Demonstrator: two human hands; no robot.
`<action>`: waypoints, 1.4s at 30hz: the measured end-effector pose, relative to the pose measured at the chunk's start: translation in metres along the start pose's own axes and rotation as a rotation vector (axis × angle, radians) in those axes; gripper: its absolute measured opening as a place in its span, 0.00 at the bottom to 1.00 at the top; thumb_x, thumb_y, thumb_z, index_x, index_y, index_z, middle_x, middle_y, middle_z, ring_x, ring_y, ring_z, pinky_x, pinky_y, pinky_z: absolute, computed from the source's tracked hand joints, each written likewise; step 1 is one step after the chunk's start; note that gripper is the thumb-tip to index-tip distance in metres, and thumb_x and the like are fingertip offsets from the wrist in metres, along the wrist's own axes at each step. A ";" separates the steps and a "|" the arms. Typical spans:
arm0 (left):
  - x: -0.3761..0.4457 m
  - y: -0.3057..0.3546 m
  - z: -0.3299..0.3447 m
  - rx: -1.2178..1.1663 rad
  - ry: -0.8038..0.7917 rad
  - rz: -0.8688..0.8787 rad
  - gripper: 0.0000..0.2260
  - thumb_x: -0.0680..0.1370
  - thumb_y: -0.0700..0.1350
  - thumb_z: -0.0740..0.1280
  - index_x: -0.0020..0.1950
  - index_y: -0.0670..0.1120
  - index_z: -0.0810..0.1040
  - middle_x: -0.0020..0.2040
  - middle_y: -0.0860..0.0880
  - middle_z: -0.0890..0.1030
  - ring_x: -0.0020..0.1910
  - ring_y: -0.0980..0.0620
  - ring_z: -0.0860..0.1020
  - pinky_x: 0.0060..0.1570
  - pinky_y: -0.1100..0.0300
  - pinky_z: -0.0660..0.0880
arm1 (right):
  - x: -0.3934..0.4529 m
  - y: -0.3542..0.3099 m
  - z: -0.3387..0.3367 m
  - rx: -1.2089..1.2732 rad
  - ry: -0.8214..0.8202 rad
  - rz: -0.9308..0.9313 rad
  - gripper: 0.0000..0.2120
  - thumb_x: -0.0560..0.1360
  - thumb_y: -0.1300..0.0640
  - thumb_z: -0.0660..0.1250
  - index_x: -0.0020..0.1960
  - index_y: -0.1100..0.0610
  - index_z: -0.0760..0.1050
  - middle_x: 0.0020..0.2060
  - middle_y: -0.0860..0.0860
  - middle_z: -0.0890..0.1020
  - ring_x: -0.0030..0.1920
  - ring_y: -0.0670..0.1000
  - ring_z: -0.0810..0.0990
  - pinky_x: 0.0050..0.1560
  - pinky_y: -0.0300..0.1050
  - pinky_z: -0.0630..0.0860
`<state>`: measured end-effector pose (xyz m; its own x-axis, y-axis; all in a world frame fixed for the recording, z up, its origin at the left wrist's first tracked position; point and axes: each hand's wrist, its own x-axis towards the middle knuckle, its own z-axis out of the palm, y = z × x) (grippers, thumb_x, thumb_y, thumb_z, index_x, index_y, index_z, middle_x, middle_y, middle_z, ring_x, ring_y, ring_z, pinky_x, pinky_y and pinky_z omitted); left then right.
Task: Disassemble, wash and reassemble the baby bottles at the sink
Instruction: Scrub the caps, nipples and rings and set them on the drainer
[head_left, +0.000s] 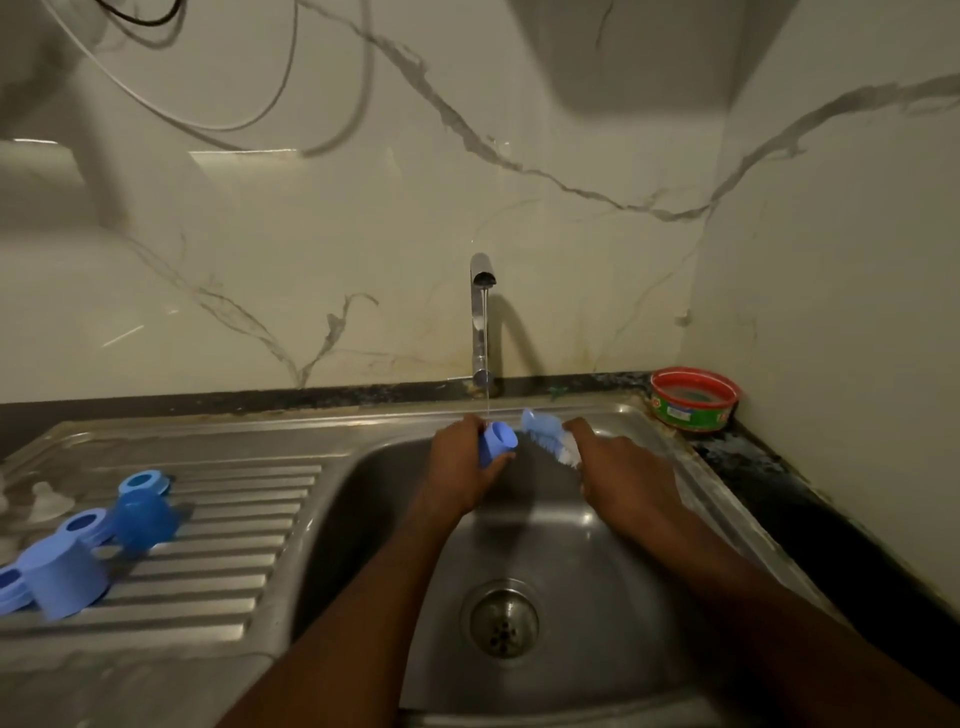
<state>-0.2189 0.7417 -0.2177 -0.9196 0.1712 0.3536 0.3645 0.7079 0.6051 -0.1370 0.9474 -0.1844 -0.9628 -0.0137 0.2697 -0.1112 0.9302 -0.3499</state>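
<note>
My left hand (460, 462) grips a small light-blue bottle cap (497, 440) over the sink basin, its open end tilted toward the right. A thin stream of water from the tap (482, 312) falls onto it. My right hand (618, 467) holds a blue and white bottle brush (550, 435), whose bristles point left, close to the cap's mouth. On the ribbed drainboard (218, 561) at the left lie a darker blue cap (141, 512), a light-blue cap (65, 569) and blue rings (10, 587). Clear teats (47, 501) sit at the far left.
The steel sink basin (545, 545) has a round drain strainer (504, 621) near its middle. A red and green tub (693, 399) stands on the dark counter at the back right corner. Marble-patterned walls close in behind and on the right.
</note>
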 end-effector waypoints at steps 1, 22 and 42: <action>0.000 -0.001 -0.001 0.008 0.008 0.009 0.20 0.75 0.52 0.76 0.64 0.48 0.76 0.59 0.48 0.80 0.57 0.52 0.77 0.61 0.51 0.77 | 0.002 -0.001 -0.001 0.005 -0.021 0.018 0.22 0.81 0.59 0.63 0.75 0.52 0.66 0.62 0.54 0.79 0.58 0.52 0.79 0.60 0.48 0.75; -0.010 -0.002 -0.009 0.352 0.174 0.206 0.20 0.72 0.51 0.77 0.61 0.55 0.77 0.63 0.53 0.75 0.64 0.50 0.69 0.63 0.53 0.70 | -0.007 -0.006 -0.022 -0.236 0.127 0.004 0.13 0.80 0.42 0.60 0.57 0.47 0.78 0.51 0.47 0.83 0.48 0.48 0.79 0.45 0.45 0.72; -0.023 0.017 -0.037 0.138 -0.054 0.171 0.21 0.76 0.44 0.74 0.69 0.50 0.77 0.63 0.49 0.80 0.61 0.50 0.78 0.63 0.63 0.73 | -0.016 -0.049 -0.013 -0.367 0.112 -0.092 0.15 0.81 0.42 0.61 0.66 0.43 0.72 0.54 0.49 0.82 0.50 0.51 0.81 0.50 0.46 0.76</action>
<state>-0.1859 0.7247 -0.1895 -0.8542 0.3302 0.4017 0.4952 0.7520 0.4351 -0.1133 0.9063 -0.1598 -0.9177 -0.0818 0.3888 -0.0810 0.9965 0.0185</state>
